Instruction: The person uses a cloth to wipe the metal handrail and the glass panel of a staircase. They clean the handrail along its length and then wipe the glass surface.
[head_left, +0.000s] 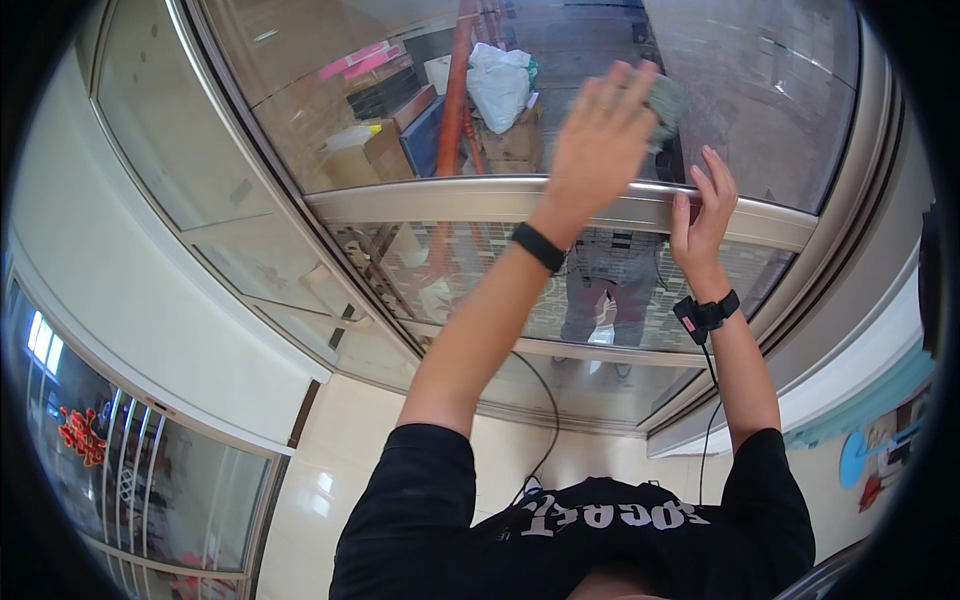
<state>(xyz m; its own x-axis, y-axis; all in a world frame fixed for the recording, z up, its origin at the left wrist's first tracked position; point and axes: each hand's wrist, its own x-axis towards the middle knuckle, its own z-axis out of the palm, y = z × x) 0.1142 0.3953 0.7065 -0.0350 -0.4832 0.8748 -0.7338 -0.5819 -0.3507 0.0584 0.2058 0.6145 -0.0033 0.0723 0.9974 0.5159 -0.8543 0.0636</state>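
Note:
My left hand (606, 139), slightly blurred, lies flat with fingers stretched upward over a crumpled grey-green cloth (666, 112) at the upper glass pane (757, 97) of a metal-framed door. Much of the cloth is hidden behind the fingers. Below that pane runs the door's metal crossrail (435, 199). Against its right part rests my right hand (705, 214), fingers spread and holding nothing. Each wrist wears a black band; the right one carries a small box with a cable (710, 375).
Behind the glass are cardboard boxes (375, 157), a white plastic bag (499, 86) and an orange-red pole (454, 97). The lower pane (480, 292) shows a reflection of legs. Another glazed door with metal bars (124, 450) stands at left. A dark cable (555, 420) hangs before the door.

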